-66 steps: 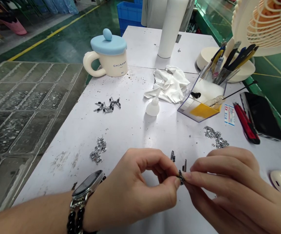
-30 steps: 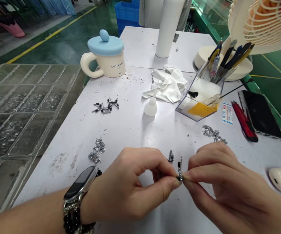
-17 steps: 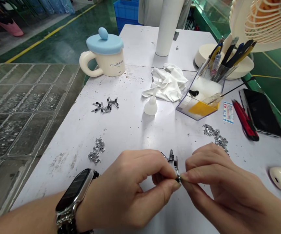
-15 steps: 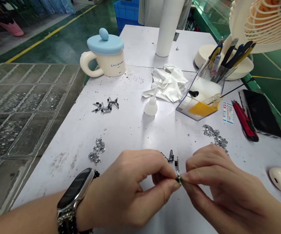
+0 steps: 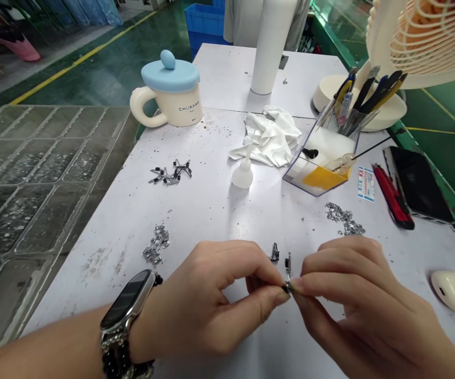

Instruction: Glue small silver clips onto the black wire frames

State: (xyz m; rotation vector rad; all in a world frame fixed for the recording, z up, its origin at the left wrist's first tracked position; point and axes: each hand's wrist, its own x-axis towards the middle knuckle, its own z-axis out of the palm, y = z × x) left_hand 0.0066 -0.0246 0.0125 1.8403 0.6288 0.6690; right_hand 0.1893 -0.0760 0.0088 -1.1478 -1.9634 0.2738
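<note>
Between my two hands is a small black-and-silver metal part (image 5: 287, 266), its narrow end pointing away from me. My left hand (image 5: 219, 300) pinches it between thumb and forefinger. From the other side, the thumb and fingertips of my right hand (image 5: 353, 295) close on the same part. The pinched end is mostly hidden by the fingertips. Just beyond lies another black metal part (image 5: 274, 252) on the table. A heap of tiny silver pieces (image 5: 157, 245) sits left of my hands, a second silver heap (image 5: 344, 218) behind my right hand, and a cluster of black-and-silver parts (image 5: 171, 172) farther left.
A white squeeze bottle (image 5: 243, 173), a crumpled white cloth (image 5: 270, 137) and a clear tool holder (image 5: 317, 173) stand ahead. The lidded mug (image 5: 180, 105) is back left. Toward the right are a red cutter (image 5: 393, 197), a black phone (image 5: 420, 184) and a fan (image 5: 428, 42).
Both hands keep their pinch on the small part, with only slight shifts of the fingers. The view has moved a little.
</note>
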